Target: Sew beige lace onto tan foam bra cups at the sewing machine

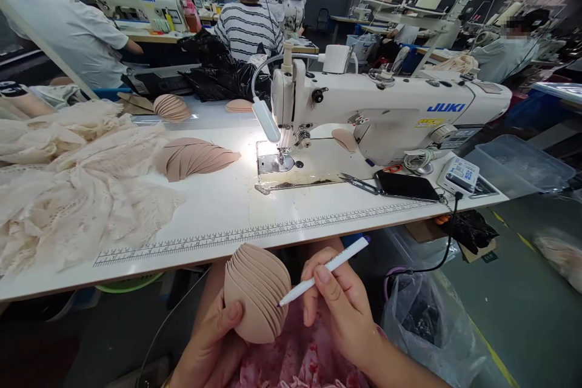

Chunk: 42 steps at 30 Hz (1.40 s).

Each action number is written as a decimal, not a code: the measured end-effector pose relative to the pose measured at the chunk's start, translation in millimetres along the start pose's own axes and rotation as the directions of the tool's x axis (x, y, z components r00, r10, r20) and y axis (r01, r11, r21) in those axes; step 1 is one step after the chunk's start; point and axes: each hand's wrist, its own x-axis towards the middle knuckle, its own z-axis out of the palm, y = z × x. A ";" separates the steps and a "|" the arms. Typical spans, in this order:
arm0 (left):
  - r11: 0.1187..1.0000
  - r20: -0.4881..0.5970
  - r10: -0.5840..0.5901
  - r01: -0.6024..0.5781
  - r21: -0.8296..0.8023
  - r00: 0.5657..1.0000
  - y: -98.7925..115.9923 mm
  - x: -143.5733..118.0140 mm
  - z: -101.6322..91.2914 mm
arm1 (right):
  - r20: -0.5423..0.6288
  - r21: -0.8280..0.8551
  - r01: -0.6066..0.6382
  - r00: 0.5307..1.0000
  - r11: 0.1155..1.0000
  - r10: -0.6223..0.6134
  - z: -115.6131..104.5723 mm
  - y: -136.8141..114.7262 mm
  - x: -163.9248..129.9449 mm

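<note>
Over my lap, my left hand grips a fanned stack of beige bra cups, thumb across the front. A white marker pen with a purple tip is pinched in my right hand. Its tip is at the right-hand edges of the stack; whether it touches them I cannot tell. Another fanned row of beige cups lies on the white table, left of the sewing machine. Further back are a smaller cup stack and a single cup. One more piece rests under the machine arm.
Cream lace fabric is heaped at the left. Thread snips, a black phone and a white power bank with a hanging cable lie at the right. Below stands a bin with a plastic bag. Other people sit at machines behind.
</note>
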 end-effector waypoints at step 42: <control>0.999 0.072 0.026 -0.029 0.041 0.997 -2.5 -3.4 13.0 | 0.091 -0.011 -0.059 0.994 0.998 0.060 6.8 0.2 -6.1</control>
